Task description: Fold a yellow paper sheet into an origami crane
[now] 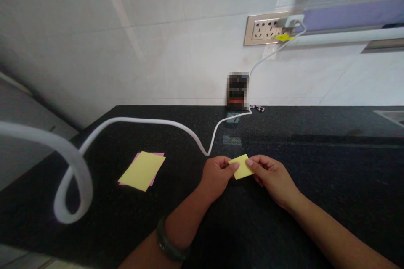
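Between my two hands is a small yellow piece of paper (243, 167), held a little above the dark countertop. My left hand (217, 175) pinches its left edge, thumb on top and fingers behind. At the opposite edge, my right hand (270, 174) grips it the same way, the fingers partly hidden beneath. A larger yellow sheet (142, 171) lies flat to the left, on top of a pink sheet (160, 155) whose edges stick out. A dark bangle (168, 243) circles my left wrist.
A white cable (151, 121) loops across the black speckled countertop (104, 222) and up to a wall socket (267, 29). A blurred upright device (237, 91) leans on the tiled wall, near a small beaded item (258, 109). A metal-rimmed edge (389, 113) shows far right.
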{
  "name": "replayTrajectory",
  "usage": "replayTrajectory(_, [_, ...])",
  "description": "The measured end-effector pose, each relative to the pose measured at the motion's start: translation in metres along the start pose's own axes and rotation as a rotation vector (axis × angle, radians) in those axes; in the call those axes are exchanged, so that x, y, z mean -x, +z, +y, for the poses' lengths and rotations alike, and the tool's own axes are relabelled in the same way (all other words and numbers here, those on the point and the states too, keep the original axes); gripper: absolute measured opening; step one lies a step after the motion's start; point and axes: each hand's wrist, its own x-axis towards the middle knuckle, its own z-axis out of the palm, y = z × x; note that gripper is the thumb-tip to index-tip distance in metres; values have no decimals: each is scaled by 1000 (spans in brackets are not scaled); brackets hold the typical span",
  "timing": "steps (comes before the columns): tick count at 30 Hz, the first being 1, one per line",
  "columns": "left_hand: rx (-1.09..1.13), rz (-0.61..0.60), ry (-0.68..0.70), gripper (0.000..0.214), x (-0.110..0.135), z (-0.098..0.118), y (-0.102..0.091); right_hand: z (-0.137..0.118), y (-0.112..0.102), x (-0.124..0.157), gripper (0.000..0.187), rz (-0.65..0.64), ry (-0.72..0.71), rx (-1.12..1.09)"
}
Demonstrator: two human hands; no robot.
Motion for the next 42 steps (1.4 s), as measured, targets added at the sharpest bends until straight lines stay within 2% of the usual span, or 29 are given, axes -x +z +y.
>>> replayTrajectory(18, [-8, -73, -33, 22, 5, 9, 0, -2, 3, 0, 26, 40, 3, -112])
replayTrajectory(26, [27, -72, -38, 22, 5, 10, 1, -5, 2, 1, 23, -12, 45, -196])
replayTrajectory(34, [32, -77, -57, 23, 4, 9, 1, -2, 0, -1, 27, 0, 29, -106])
replayTrajectory(39, [-96, -84, -41, 23, 3, 4, 1, 2, -3, -5, 25, 27, 8, 19])
replayTrajectory(42, [-350, 0, 44, 21, 5, 6, 0, 5, -6, -10, 22, 19, 0, 106])
